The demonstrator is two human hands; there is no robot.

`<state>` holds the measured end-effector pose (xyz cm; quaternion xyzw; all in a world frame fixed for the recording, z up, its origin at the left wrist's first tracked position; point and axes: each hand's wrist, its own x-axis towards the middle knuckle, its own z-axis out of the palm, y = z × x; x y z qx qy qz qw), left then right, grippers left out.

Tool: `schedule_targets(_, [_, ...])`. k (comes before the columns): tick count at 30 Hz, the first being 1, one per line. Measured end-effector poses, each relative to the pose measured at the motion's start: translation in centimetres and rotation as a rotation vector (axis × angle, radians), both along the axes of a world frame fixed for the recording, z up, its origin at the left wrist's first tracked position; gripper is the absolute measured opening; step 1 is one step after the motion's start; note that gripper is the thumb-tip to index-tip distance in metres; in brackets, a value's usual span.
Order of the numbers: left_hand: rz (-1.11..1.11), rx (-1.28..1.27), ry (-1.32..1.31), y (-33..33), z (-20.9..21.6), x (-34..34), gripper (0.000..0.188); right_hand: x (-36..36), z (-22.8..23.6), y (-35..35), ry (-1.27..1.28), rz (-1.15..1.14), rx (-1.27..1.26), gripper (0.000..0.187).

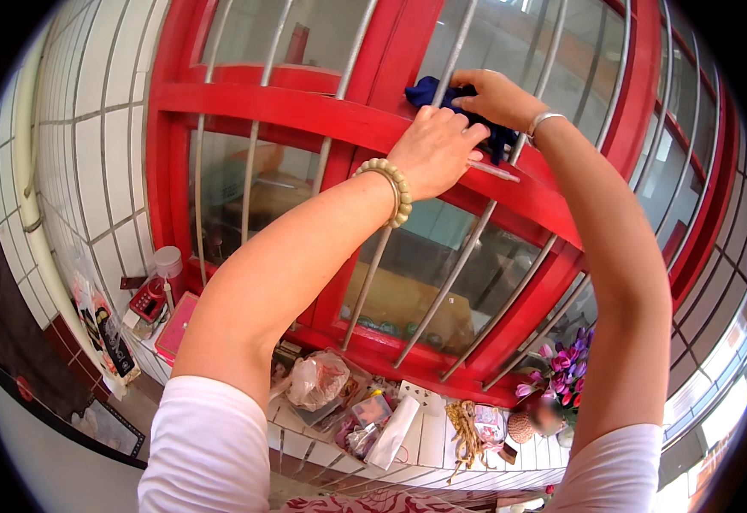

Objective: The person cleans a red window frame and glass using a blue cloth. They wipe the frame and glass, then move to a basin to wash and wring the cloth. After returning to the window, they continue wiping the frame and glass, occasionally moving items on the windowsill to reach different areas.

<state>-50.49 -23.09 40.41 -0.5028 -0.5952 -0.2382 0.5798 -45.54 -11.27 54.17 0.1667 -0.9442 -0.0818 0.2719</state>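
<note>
My right hand (503, 101), wearing a silver bangle, reaches between the window bars and grips a dark blue cloth (423, 91) against the red window frame (361, 120). Just below and to the left is my left hand (433, 152), with a green bead bracelet at the wrist. Its fingers are curled closed in front of a metal window bar (461, 43); what they hold is hidden. From beneath them a short pale rod (495, 172) sticks out to the right. Part of the cloth hangs behind the bars below my right hand.
Under the window, a white-tiled ledge (305, 442) bears a clear plastic bag (318, 379), a white paper roll (393, 432) and purple flowers (568, 363). At the left are a red telephone (148, 299) and a lidded jar (167, 262). A pale pipe (30, 188) runs along the wall.
</note>
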Motion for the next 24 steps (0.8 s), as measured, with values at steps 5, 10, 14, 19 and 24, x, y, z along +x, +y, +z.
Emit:
schedule_targets(5, [-0.013, 0.003, 0.017, -0.6, 0.4, -0.2, 0.026, 3.4, -0.2, 0.9, 0.055, -0.328, 0.484, 0.030])
schedule_targets(10, [-0.013, -0.039, -0.016, -0.1, 0.5, 0.0, 0.025, 1.8, 0.1, 1.5, 0.167, -0.124, 0.314, 0.020])
schedule_targets(14, [-0.012, -0.030, -0.024, -0.2, 0.4, 0.3, 0.024, 4.3, 2.7, 2.8, 0.508, 0.131, 0.026, 0.033])
schedule_targets(19, [-0.017, -0.028, -0.049, -0.5, 0.3, 0.4, 0.024, 12.4, 4.6, 1.0, 0.791, 0.098, -0.285, 0.020])
schedule_targets(24, [0.006, -0.039, -0.059, 0.0, 0.3, 0.4, 0.027, 10.4, 2.0, 8.2, 0.882, -0.224, 0.235, 0.023])
